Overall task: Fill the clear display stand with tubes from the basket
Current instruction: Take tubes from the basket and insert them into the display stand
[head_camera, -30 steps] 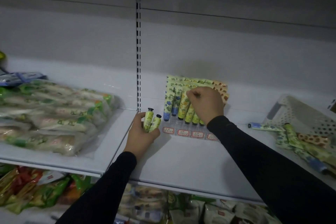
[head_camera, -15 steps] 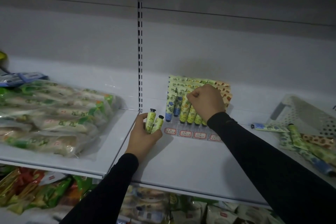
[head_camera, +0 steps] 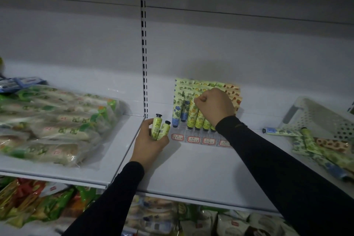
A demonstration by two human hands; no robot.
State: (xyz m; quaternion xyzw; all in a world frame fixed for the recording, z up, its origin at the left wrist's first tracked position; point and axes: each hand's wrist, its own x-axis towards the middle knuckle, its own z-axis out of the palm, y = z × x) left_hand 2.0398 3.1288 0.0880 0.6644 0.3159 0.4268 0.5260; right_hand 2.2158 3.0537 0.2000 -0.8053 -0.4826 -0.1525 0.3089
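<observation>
My left hand (head_camera: 151, 145) rests on the white shelf (head_camera: 201, 166), just left of the clear stand (head_camera: 199, 134), and its fingers are curled round two yellow-green tubes (head_camera: 160, 128) that stand caps up, side by side and touching. The taller one is on the left, the shorter on the right, both with black caps.

My right hand (head_camera: 214, 105) is up against the rows of tubes in the stand (head_camera: 193, 113), knuckles toward me, fingers closed into a fist over the yellow-green rows in the middle. I cannot tell whether those fingers pinch a tube or only press on the tops; the grip itself is hidden behind the back of the hand.

The stand sits toward the far side of the shelf, against the back wall, with tubes hanging caps down in tiers: blue-flowered ones on the left, yellow-green ones in the middle, orange-patterned ones at the far right behind my hand. A strip of small red-edged labels (head_camera: 193, 139) runs along its near edge.

The white basket (head_camera: 321, 119) lies tipped on its side at the right end of the shelf, and more loose tubes (head_camera: 306, 138) lie spilled at its mouth, one blue-capped tube lying flat nearest the stand.

On the left shelf lies a stack of bagged goods (head_camera: 53, 120) in clear wrap. Below are more packets (head_camera: 38, 205)
</observation>
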